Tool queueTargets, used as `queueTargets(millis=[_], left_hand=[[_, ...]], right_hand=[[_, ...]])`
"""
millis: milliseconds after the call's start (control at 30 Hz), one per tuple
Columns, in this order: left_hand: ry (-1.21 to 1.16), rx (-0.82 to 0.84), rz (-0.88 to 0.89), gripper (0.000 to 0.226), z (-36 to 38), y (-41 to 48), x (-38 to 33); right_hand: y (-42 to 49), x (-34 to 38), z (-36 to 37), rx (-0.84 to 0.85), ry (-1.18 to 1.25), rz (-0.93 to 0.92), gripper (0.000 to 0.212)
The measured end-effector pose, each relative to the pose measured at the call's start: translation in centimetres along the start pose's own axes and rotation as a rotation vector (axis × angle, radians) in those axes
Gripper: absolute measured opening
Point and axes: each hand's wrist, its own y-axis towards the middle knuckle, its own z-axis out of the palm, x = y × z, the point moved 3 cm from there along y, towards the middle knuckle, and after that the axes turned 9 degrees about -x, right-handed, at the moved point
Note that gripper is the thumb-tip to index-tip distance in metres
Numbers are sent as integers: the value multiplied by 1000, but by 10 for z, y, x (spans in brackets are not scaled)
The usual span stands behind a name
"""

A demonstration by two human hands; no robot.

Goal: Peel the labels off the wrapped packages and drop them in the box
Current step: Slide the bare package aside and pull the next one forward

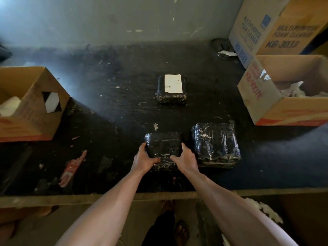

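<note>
Both hands hold the nearest wrapped package (162, 148) from its near corners: the left hand (144, 159) is clamped on the left edge with the thumb laid over the top film, and the right hand (184, 159) is clamped likewise on the right edge. No label shows on the upper face of this package, so the step in hand is probably to turn or set it aside; a firm, even hold on both sides should keep the slick film from slipping. Just right of the right grip lies a second package (215, 144), also showing no label, on the dark desk (110, 132). Straight ahead of both grips, well apart, sits a third package (172, 89) with a white label (173, 83) on top. That one looks next. Lifting a corner first should help. Beyond the right grip stands the open box (262, 105) holding crumpled white paper.
</note>
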Motion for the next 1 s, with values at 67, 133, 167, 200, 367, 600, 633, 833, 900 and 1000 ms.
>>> queueTargets(millis=[67, 133, 167, 200, 367, 600, 633, 833, 900, 1000], left_hand=[[-4, -14, 11, 102, 1, -1, 1], [3, -17, 31, 99, 1, 2, -2], [-2, -26, 45, 96, 0, 3, -6], [-7, -41, 58, 92, -2, 6, -11], [-23, -77, 116, 88, -18, 31, -55], [-26, -105, 179, 81, -38, 83, -122], [-34, -108, 186, 79, -41, 91, -132], [-74, -101, 216, 74, -49, 146, -181], [-83, -98, 210, 75, -47, 167, -194], [-88, -78, 189, 77, -40, 198, -208]], right_hand=[[-3, -3, 1, -18, 8, -17, 85], [-6, -3, 3, -45, 16, -37, 87], [-7, -1, 3, -58, 22, -49, 88], [-7, 2, 2, -70, 27, -66, 88], [18, 29, -12, -109, 53, -132, 84], [84, 81, -53, -191, 86, -174, 78], [95, 87, -58, -201, 95, -173, 77], [172, 117, -81, -268, 90, -181, 74], [196, 123, -83, -282, 53, -190, 75], [234, 129, -84, -283, 3, -167, 74]])
